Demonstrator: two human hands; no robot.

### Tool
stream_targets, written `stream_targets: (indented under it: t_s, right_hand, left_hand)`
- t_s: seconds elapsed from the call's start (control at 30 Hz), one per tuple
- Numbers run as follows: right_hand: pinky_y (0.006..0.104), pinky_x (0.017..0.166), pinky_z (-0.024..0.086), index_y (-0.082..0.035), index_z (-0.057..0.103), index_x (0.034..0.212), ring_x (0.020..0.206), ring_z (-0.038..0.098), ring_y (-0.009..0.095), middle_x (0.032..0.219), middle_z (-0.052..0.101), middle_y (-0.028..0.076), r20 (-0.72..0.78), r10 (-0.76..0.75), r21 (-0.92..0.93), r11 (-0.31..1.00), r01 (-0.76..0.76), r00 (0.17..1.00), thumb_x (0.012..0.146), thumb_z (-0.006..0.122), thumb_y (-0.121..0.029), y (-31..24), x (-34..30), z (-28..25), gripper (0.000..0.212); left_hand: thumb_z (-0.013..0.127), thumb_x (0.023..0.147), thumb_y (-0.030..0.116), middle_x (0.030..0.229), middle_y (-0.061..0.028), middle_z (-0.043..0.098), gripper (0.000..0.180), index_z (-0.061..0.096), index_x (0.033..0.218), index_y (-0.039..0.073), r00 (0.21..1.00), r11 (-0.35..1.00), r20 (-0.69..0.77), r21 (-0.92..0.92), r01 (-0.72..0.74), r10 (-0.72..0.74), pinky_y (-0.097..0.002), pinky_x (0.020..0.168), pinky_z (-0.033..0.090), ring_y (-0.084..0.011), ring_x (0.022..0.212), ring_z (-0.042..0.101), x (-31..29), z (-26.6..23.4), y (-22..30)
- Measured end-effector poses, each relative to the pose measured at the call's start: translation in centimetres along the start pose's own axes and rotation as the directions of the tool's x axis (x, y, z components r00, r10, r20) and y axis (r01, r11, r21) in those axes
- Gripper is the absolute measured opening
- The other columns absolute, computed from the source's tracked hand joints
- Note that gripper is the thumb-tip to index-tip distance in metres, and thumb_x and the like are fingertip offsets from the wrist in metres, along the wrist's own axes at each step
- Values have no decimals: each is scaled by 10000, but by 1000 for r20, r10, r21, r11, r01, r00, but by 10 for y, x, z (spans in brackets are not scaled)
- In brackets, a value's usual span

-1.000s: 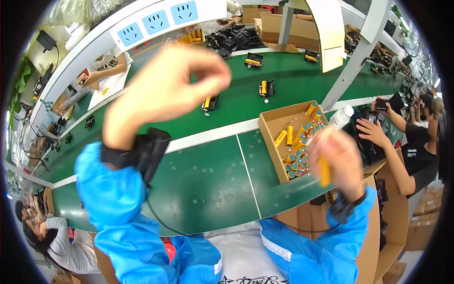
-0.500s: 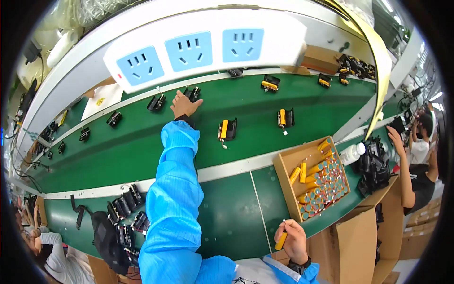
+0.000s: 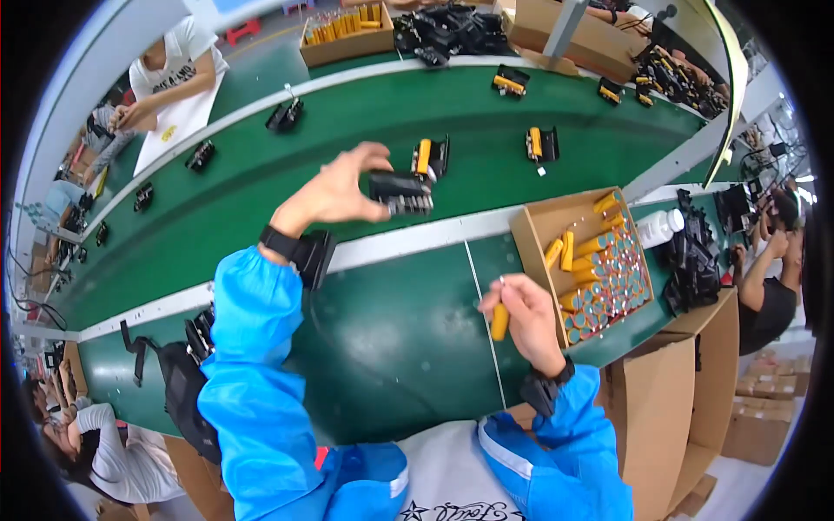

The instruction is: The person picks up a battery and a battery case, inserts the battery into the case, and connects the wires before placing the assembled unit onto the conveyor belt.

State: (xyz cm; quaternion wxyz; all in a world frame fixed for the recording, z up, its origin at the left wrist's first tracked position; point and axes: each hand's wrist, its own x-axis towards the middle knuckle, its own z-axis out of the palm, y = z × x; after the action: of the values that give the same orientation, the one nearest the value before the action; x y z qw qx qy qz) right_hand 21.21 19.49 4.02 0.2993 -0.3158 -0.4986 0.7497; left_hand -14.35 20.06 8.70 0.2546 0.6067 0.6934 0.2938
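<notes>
My left hand [image 3: 332,193] grips a black plastic housing [image 3: 398,186] between thumb and fingers, holding it above the near edge of the green belt. A small yellow battery cell [image 3: 499,322] is pinched in my right hand [image 3: 528,314], over the green bench beside a carton. Just beyond the held housing lies an open black case with a yellow cell [image 3: 424,157] on the belt. A similar case with a yellow cell [image 3: 534,144] rests farther right. The open carton [image 3: 525,233] right of my right hand contains many upright yellow cells and a few lying flat.
Black housings [image 3: 285,115] are spaced along the belt to the left. A white bottle [image 3: 658,227] and black parts [image 3: 692,260] stand right of the carton. A black bag [image 3: 185,395] lies at left. Other people [image 3: 178,78] sit around the line.
My left hand has come back from the far side of the belt with a black housing in it. My right hand has risen forward, still holding the cell. The power strip has left view.
</notes>
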Motion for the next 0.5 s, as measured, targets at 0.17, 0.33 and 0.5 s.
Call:
stream_targets:
  t_s: [0.17,0.33,0.5]
  right_hand:
    - [290,744,493,-1,571,1070,846,641,187,875,676,126,107,-38,-25,999,41,994,1008,521,-139,5,2,10,159]
    - [257,724,486,-13,565,1073,789,638,162,847,674,117,136,-7,-70,997,17,991,1005,535,-143,12,-15,20,150]
    - [243,680,489,-9,560,1073,724,638,155,822,671,105,112,3,-218,976,22,994,1008,534,-139,23,-20,27,148]
  left_hand:
    - [804,620,81,1409,-130,492,879,425,1414,69,722,938,641,10,-348,261,-475,1072,346,-305,1302,433,-62,35,17]
    - [742,691,29,1385,-131,505,830,393,1444,78,754,885,652,303,-353,78,-442,1028,379,-313,1243,465,-108,62,39]
    - [656,809,14,1149,-98,612,465,551,1261,58,963,866,-73,458,-198,259,-399,880,410,-299,1073,526,-155,84,78]
